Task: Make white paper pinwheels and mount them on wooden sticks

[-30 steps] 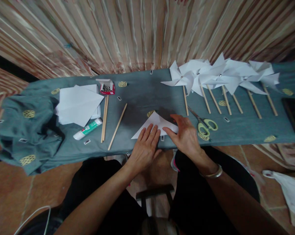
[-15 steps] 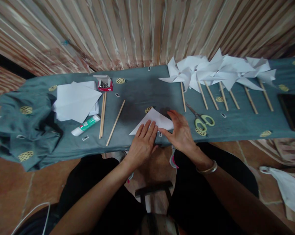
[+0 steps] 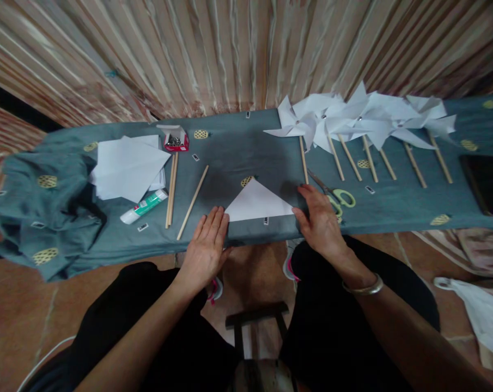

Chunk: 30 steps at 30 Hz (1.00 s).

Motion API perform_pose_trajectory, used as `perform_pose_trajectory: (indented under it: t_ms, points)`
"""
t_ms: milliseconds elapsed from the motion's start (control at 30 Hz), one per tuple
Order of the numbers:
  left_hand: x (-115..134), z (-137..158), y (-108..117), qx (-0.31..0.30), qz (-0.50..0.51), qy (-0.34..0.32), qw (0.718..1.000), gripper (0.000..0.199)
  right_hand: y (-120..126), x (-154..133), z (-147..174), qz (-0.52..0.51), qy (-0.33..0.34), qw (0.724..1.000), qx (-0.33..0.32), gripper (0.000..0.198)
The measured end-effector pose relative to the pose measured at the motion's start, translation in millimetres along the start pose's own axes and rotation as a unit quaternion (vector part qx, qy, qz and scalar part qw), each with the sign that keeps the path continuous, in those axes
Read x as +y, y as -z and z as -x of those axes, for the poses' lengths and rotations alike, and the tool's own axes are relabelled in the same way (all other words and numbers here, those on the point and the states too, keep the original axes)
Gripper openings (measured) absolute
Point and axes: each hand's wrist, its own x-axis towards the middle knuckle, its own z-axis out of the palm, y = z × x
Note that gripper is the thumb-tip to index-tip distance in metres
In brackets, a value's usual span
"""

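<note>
On the near edge of the worktop [image 3: 238,136], draped in a grey-blue cloth, the left hand [image 3: 205,247] lies flat with its fingers [image 3: 217,220] straight and close together, holding nothing; the fingertips sit just beside the left corner of a white paper triangle [image 3: 257,202]. The right hand [image 3: 322,220] rests palm down at the triangle's right corner, fingers [image 3: 307,197] loosely spread and gripping nothing, the thumb side touching or almost touching the paper edge; which of the two cannot be told. The triangle lies flat between the two hands, its point facing away from the person, its long side along the near edge.

Just behind the right hand lie scissors [image 3: 339,197] with pale green handles. Farther back on the right is a row of white paper pinwheels [image 3: 352,117] on wooden sticks. Left of the triangle a single wooden stick [image 3: 193,202] lies slantwise, then a pair of sticks [image 3: 171,188] side by side, a glue tube [image 3: 144,207], a stack of white paper sheets [image 3: 126,169] and a small red box of pins [image 3: 175,140]. A dark phone [image 3: 485,182] lies at the far right.
</note>
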Motion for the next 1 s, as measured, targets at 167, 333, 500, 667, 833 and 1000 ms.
perform_pose_trajectory:
  t_ms: [167,333,500,667,833,1000]
  points:
    - [-7,16,1,0.019,-0.012,0.007,1.0,0.08,2,1,3,0.009,0.006,1.0,0.008,0.045]
    - [-10,23,4,0.044,-0.012,0.013,0.999,0.08,5,-1,1,0.002,0.01,1.0,0.008,0.042]
    - [-11,20,8,0.066,0.007,0.025,0.997,0.075,11,-13,-4,-0.061,-0.013,0.998,-0.01,0.049]
    - [-13,11,11,0.059,0.021,0.044,0.997,0.062,7,-17,-14,-0.194,-0.108,0.975,-0.003,0.051]
    - [-11,-2,11,0.076,0.095,0.067,0.99,0.051,-6,-21,-31,-0.424,-0.258,0.868,-0.01,0.051]
    - [-8,-15,9,0.093,0.227,0.131,0.96,0.045,-2,-37,-43,-0.557,-0.336,0.759,-0.029,0.044]
